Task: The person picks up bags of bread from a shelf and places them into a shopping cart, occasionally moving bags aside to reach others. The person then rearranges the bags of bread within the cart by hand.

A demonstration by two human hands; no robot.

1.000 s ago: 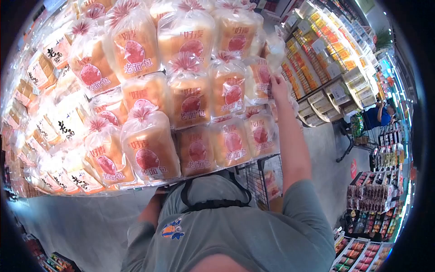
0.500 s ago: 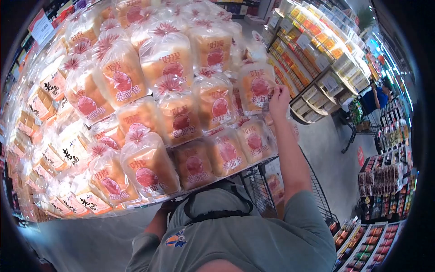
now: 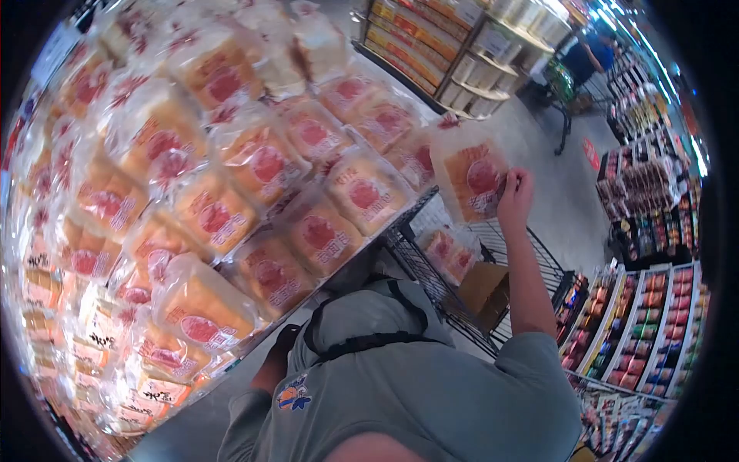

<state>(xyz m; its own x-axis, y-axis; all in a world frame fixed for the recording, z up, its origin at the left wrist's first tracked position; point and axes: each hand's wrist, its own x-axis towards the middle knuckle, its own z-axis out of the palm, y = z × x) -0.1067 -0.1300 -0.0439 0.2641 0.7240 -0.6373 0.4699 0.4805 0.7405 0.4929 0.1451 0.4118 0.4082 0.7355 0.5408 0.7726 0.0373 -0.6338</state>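
Note:
My right hand (image 3: 516, 192) is closed on the right edge of a clear bag of bread (image 3: 471, 175), printed with a red oval and red lettering. The bag hangs tilted above the shopping cart (image 3: 531, 254), apart from the stacked loaves. Inside the cart are another bag of bread (image 3: 450, 252) and a brown cardboard box (image 3: 483, 292). My left hand (image 3: 285, 343) is low beside my body, near the display's front edge; it is dark and its fingers cannot be made out.
A large display of bagged loaves (image 3: 265, 165) fills the left and middle. Behind it stands a shelf of packaged goods (image 3: 431, 42). At the far right, a person in blue (image 3: 589, 58) is beside another cart. Shelves of colourful packets (image 3: 639, 331) line the right.
My right hand has carried the bag of bread off the stack, rightwards and down over the cart. My view has turned right, showing more of the cart. The left hand stays low.

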